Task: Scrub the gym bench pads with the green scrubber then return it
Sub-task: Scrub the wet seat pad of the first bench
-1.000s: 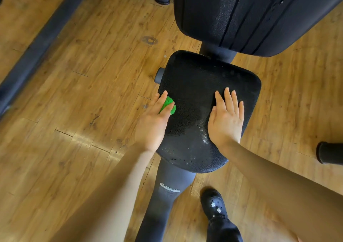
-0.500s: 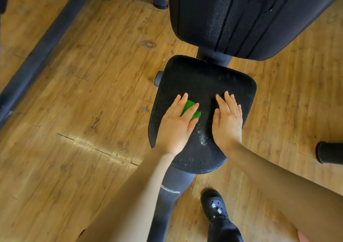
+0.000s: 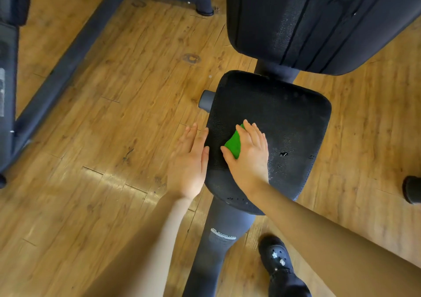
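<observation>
The green scrubber (image 3: 233, 144) lies on the left part of the black seat pad (image 3: 284, 119), which is wet and speckled. My right hand (image 3: 250, 157) covers the scrubber, fingers draped over it and thumb against its left side, holding it to the pad. Just off the pad's left edge, my left hand (image 3: 190, 164) hovers over the floor with straight fingers and holds nothing. The larger black back pad (image 3: 319, 18) rises beyond the seat.
The bench's dark post (image 3: 218, 239) runs down toward me, with my black shoe (image 3: 275, 255) beside it. A grey knob (image 3: 205, 99) sticks out left of the seat. Dark machine frame bars (image 3: 63, 64) cross the wooden floor at left. A black foot (image 3: 412, 189) sits at the right edge.
The scrubber has passed from my left hand to my right. My left hand has drawn back off the pad's left edge, and my right hand has slid left onto the scrubber.
</observation>
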Motion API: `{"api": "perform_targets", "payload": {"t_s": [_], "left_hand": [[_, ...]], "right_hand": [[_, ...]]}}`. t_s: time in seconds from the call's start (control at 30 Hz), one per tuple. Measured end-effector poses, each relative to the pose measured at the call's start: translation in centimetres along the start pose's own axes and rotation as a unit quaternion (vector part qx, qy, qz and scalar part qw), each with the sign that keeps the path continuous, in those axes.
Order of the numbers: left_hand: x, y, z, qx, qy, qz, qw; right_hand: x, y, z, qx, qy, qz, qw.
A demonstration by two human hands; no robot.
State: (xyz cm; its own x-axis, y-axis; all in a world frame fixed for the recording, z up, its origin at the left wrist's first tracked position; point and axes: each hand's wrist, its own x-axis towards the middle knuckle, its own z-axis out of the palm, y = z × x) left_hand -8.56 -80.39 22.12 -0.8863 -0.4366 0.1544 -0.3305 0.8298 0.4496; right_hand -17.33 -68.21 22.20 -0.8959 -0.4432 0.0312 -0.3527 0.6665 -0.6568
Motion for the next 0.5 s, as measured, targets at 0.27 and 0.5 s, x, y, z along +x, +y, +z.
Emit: {"api": "perform_targets", "payload": {"t_s": [0.27, 0.5], "left_hand": [[1.1, 0.7, 0.0, 0.015, -0.009, 0.024, 1.000], [3.7, 3.1, 2.4, 0.013, -0.046, 0.077, 0.996]], "right_hand": [[-0.5, 1.6, -1.5, -0.014, -0.037, -0.044, 0.998], [-1.0, 5.3, -5.9, -0.040, -0.008, 0.011, 0.999]]}}
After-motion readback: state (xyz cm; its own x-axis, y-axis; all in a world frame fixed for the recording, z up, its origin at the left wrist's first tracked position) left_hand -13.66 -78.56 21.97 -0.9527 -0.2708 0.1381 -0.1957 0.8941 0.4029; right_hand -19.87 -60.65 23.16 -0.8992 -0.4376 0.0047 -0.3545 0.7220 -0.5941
